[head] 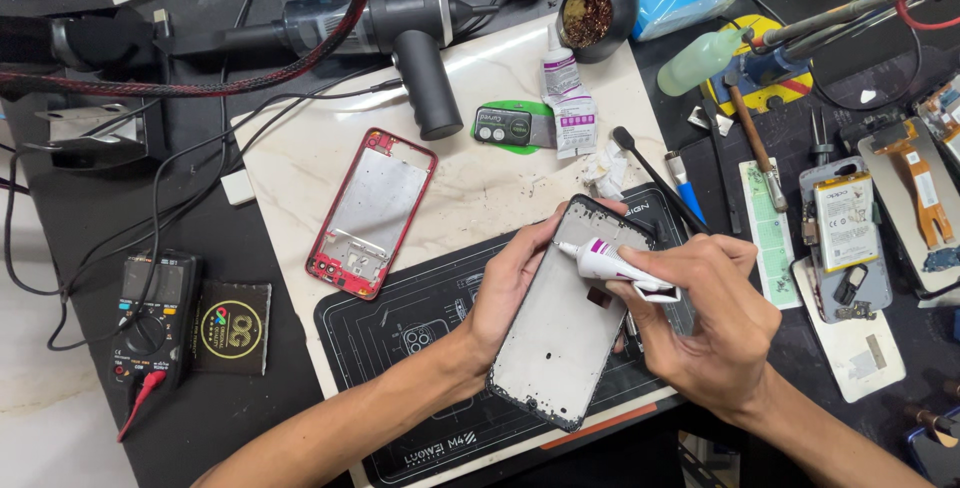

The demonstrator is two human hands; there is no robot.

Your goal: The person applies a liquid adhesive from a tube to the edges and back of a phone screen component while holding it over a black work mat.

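Head view: glue tube (612, 264) over phone screen (565, 328)

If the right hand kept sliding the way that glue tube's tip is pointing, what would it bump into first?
The right hand aims the white tube up and left. Its nozzle already sits at the phone screen panel's edge; beyond that, likely the left hand's fingers, though depth is unclear.

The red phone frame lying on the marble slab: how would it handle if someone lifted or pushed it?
The red phone frame looks thin and hollowed, so probably light and slightly flexible. Lying flat on the smooth slab, it would likely slide, not roll or tip.
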